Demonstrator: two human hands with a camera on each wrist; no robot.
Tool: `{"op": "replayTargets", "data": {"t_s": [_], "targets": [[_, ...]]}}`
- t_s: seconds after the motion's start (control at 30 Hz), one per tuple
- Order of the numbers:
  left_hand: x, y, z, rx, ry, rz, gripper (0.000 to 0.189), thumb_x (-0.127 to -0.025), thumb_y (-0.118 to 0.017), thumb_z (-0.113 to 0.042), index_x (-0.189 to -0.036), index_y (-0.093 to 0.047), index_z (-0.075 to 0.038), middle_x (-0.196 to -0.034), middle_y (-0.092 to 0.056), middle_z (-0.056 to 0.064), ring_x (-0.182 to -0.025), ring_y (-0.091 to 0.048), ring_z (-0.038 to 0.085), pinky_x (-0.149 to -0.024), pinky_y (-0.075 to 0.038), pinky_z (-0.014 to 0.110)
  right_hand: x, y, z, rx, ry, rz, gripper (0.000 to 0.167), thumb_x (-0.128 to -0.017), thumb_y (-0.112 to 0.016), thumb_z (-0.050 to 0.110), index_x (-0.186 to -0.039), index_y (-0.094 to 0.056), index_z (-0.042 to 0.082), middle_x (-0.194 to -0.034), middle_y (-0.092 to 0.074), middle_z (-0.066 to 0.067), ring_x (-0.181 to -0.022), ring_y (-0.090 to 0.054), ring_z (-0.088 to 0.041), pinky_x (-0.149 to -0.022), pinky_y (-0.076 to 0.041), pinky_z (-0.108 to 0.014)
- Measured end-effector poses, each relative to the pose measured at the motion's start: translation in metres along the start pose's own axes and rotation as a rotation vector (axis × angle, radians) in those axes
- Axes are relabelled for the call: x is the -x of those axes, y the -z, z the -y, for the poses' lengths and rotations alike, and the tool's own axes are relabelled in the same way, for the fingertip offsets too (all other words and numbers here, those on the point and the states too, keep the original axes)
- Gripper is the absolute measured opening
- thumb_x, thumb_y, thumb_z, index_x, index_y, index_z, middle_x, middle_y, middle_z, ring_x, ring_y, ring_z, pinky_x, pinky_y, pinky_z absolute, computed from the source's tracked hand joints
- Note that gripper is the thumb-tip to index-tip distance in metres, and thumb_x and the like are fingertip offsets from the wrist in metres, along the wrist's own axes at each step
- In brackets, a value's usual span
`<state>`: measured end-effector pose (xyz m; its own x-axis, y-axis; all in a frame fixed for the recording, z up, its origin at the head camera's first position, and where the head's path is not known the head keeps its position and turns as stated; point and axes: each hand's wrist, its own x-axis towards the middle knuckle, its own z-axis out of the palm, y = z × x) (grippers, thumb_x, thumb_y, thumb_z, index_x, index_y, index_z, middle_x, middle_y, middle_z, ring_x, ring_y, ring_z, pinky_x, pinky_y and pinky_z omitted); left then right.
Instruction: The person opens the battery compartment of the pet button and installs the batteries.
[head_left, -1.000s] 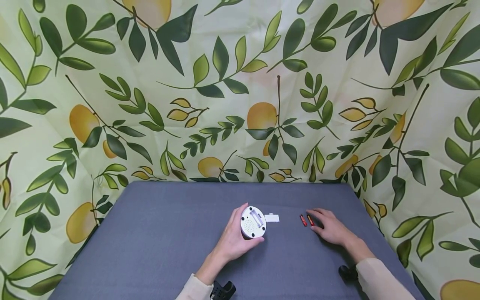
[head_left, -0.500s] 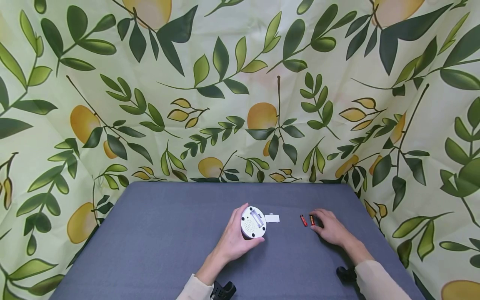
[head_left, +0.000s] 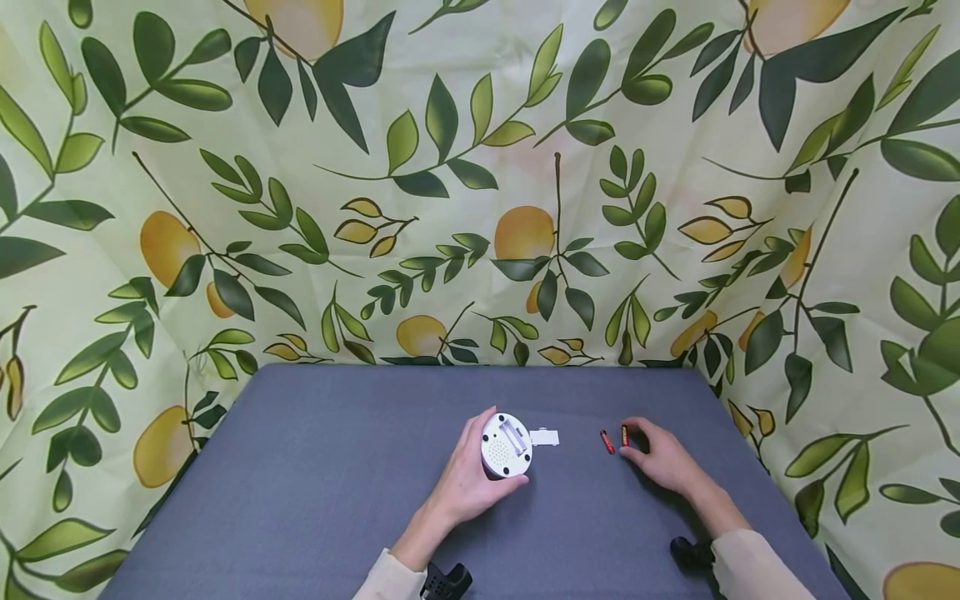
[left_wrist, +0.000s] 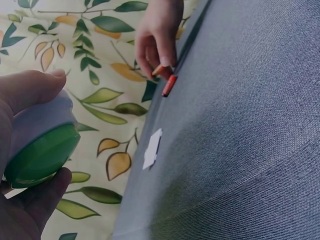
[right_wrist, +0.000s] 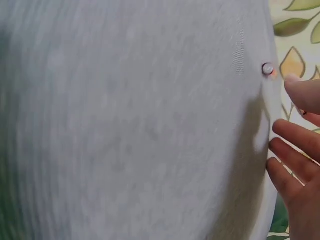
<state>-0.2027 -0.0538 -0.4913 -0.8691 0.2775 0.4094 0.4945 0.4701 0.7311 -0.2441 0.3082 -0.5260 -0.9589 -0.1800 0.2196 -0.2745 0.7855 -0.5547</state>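
Observation:
My left hand point(head_left: 467, 471) grips a round white device point(head_left: 498, 457) whose underside, with an uncovered battery slot and small dark feet, faces the head camera. Seen from the left wrist, its other side is glossy green point(left_wrist: 45, 152). Between thumb and fingers, my right hand point(head_left: 663, 457) pinches a red battery point(head_left: 625, 434) with a coppery end. A second red battery point(head_left: 607, 442) lies on the table just left of it. The slot's white cover point(head_left: 546, 437) rests flat on the table, right of the device.
Grey-blue cloth covers the table point(head_left: 300, 483). Behind and beside it hangs a curtain point(head_left: 450, 250) printed with leaves and fruit. Dark wrist cameras point(head_left: 447, 581) sit below both hands.
My right hand has drawn its battery slightly right, away from the other one, and turned it more upright in view. The left hand and device stay put.

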Motion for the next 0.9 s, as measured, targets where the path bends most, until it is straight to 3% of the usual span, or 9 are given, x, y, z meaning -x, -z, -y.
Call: {"op": "replayTargets", "data": {"t_s": [0.13,0.23,0.4,0.8,0.9], "targets": [[0.0,0.0,0.0,-0.004,0.003,0.002,0.102,-0.072,-0.092,-0.034,-0.154,-0.036,-0.01,-0.145,-0.047,0.008,-0.125,-0.051,0.02,-0.106,-0.043,0.046,-0.001,0.0,0.005,-0.09,-0.043,-0.014,0.044,-0.091,-0.076,0.01,-0.13,-0.059,-0.003,-0.108,-0.07,-0.013,-0.103,-0.066,-0.034,-0.091,-0.05,-0.053],[0.0,-0.001,0.0,-0.004,0.004,0.001,0.102,-0.071,-0.092,-0.034,-0.154,-0.036,-0.009,-0.145,-0.047,0.008,-0.125,-0.051,0.02,-0.106,-0.043,0.046,-0.002,0.0,0.008,-0.159,-0.073,-0.035,0.044,-0.089,-0.076,0.005,-0.129,-0.059,-0.004,-0.098,-0.07,-0.009,-0.092,-0.066,-0.025,-0.083,-0.053,-0.041],[0.0,-0.001,0.0,-0.003,0.007,0.001,0.103,-0.071,-0.092,-0.034,-0.154,-0.036,-0.007,-0.145,-0.047,0.008,-0.126,-0.051,0.021,-0.106,-0.043,0.047,-0.002,0.001,0.009,-0.257,-0.095,-0.046,0.045,-0.088,-0.075,0.0,-0.129,-0.058,-0.006,-0.088,-0.065,-0.006,-0.077,-0.059,-0.015,-0.069,-0.048,-0.028],[0.0,-0.001,0.0,-0.007,0.004,0.002,0.103,-0.071,-0.092,-0.035,-0.154,-0.035,-0.009,-0.145,-0.047,0.008,-0.125,-0.051,0.02,-0.107,-0.043,0.047,-0.001,0.0,0.023,-0.42,-0.185,0.001,0.043,-0.092,-0.07,0.001,-0.132,-0.055,-0.005,-0.089,-0.066,-0.011,-0.072,-0.06,-0.017,-0.06,-0.049,-0.03],[0.0,-0.001,0.0,-0.009,0.003,0.002,0.103,-0.072,-0.092,-0.035,-0.154,-0.035,-0.009,-0.145,-0.047,0.008,-0.126,-0.051,0.021,-0.107,-0.043,0.047,-0.002,0.0,0.028,-0.462,-0.188,0.01,0.043,-0.093,-0.069,0.002,-0.132,-0.054,-0.006,-0.089,-0.067,-0.012,-0.074,-0.064,-0.019,-0.063,-0.052,-0.03]]}}
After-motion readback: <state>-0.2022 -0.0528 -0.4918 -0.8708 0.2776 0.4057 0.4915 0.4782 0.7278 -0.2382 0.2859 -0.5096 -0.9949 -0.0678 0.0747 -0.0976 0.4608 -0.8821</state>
